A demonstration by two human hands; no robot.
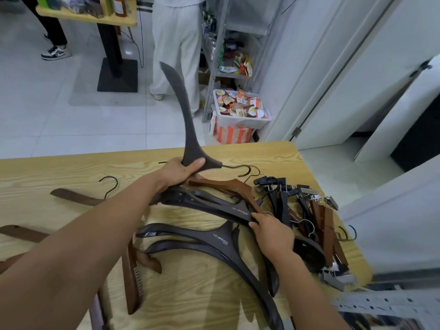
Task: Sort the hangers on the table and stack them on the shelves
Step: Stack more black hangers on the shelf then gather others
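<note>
Beyond the far edge of the wooden table (273, 153), a person in pale trousers (176, 51) stands by a metal shelf (215, 67), beside a white tub (240, 122) full of snack packets. The left hand (181, 171) grips a dark hanger (188, 120) at its neck, one arm pointing up. To the near right, the right hand (272, 231) rests with fingers curled on a black hanger (214, 206) in the pile.

Bright, even indoor light; soft shadows fall under the hangers (221, 244) on the wooden table (214, 294). Wide-angle bending curves the edges, and the lower right corner smears with blur.

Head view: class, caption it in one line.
Left hand lifts a dark wooden hanger; right hand rests on piled hangers.
</note>
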